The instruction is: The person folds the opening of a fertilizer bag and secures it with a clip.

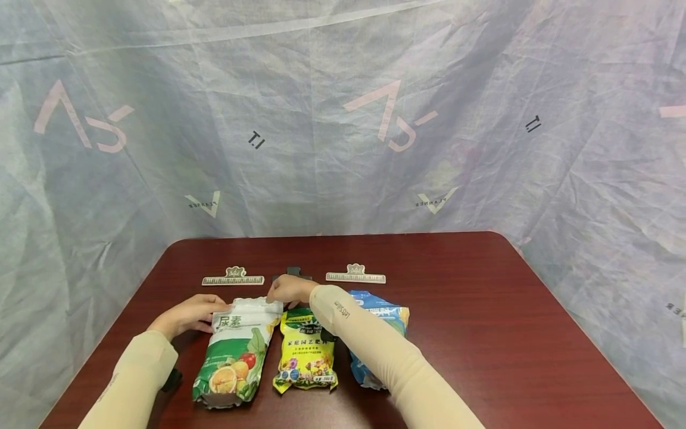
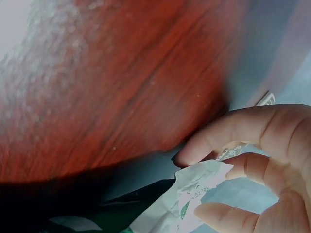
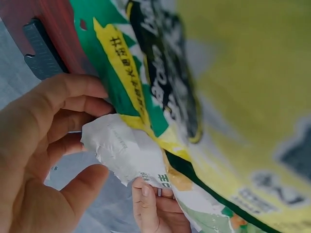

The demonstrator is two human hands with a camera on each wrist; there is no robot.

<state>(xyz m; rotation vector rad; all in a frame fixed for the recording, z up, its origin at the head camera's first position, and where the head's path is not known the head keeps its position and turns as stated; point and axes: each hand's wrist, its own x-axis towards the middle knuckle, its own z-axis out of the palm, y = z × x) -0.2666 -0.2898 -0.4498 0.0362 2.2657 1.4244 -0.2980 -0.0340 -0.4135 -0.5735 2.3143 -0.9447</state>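
In the head view a white and green urea fertilizer bag point(image 1: 236, 345) lies on the table, printed with fruit and vegetables. My left hand point(image 1: 190, 314) pinches its upper left edge; in the left wrist view the thumb point(image 2: 221, 216) is on the printed face and fingers reach behind. At the upper right corner is my right hand point(image 1: 292, 290). The right wrist view shows its curved fingers at the white corner point(image 3: 116, 141), with the thumb point(image 3: 90, 187) apart from them beside the bag's edge. Right of this bag lies a yellow gardening fertilizer bag point(image 1: 308, 351).
A blue bag point(image 1: 377, 307) lies partly behind my right sleeve. Two pale ornate sealing clips, one left point(image 1: 233, 277) and one right point(image 1: 356, 275), lie farther back with a black clip point(image 1: 293, 272) between them. A grey printed cloth point(image 1: 321, 119) hangs behind the table point(image 1: 509, 333).
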